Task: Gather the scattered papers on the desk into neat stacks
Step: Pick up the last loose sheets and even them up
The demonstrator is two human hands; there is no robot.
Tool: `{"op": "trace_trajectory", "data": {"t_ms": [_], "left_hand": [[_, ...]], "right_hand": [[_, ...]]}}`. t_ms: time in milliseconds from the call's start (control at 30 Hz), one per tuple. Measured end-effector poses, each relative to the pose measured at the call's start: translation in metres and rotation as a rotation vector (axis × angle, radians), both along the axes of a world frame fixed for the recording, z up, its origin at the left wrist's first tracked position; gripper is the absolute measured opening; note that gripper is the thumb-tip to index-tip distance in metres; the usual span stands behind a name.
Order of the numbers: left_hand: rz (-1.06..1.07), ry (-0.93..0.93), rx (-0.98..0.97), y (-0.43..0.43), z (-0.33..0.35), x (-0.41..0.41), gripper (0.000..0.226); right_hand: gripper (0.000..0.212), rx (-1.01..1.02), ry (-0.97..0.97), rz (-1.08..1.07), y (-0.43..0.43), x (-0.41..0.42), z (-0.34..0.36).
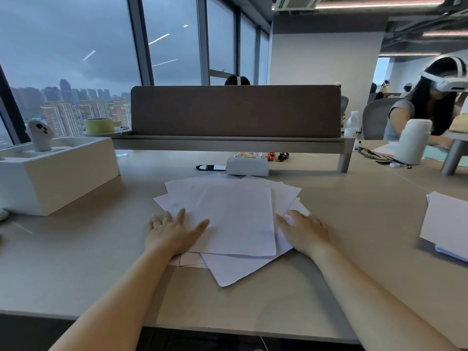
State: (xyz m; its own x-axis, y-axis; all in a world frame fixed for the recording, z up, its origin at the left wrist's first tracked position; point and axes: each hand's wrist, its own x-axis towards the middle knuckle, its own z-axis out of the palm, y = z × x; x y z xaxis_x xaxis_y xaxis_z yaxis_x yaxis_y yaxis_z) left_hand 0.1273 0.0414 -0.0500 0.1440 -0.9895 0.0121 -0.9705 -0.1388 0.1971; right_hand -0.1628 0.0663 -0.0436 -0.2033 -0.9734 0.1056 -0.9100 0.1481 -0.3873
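Head view. Left hand point(172, 234) and right hand point(306, 231) at lower centre flank the fanned papers point(235, 219) lying mid-frame on the bench point(354, 211).

Risk: pushing inward could buckle the sheets, and the skewed bottom sheet may stay out.

Both palms lie flat on the pile's edges, fingers point(180, 216) spread, gripping nothing.

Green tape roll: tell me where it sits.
Head view, far left: the green tape roll sits at the left end of the shelf, beside the divider panel.
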Motion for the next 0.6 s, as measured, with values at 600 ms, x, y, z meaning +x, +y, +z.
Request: {"op": "trace_trajectory", "data": {"t_ms": [600], "left_hand": [[-0.132, 0.073, -0.026, 0.005, 0.0056, -0.0006, 0.094]], "right_hand": [[0.051, -0.067, -0.44, 0.118, 0.0019, -0.0011, 0.0027]]}}
